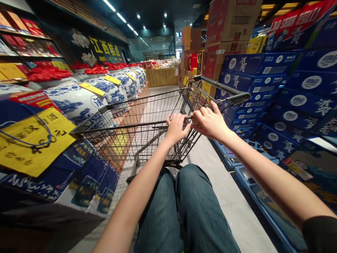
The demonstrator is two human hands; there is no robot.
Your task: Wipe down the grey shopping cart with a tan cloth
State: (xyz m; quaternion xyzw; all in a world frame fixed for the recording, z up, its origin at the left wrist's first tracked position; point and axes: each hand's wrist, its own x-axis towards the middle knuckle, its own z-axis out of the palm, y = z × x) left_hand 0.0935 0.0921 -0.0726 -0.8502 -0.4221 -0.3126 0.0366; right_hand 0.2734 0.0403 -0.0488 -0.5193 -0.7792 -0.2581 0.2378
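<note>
A dark wire shopping cart (145, 109) stands crosswise before my knees, its handle (222, 89) at the right end. My left hand (176, 129) curls its fingers over the near top rim of the basket. Right beside it, my right hand (209, 121) is closed round the same rim near the corner below the handle, its thumb side toward the left hand. Through the wire mesh I see the floor and no goods in the basket. The undersides of both grips are hidden.
Large blue-and-white jars (76, 94) with red cloth tops line the left, behind a yellow handwritten sign (30, 137). Stacked blue boxes (247, 79) on blue pallets (256, 190) rise at the right. Tall cartons (226, 36) stand beyond the handle. A tiled aisle (162, 95) leads to a wooden counter (162, 77).
</note>
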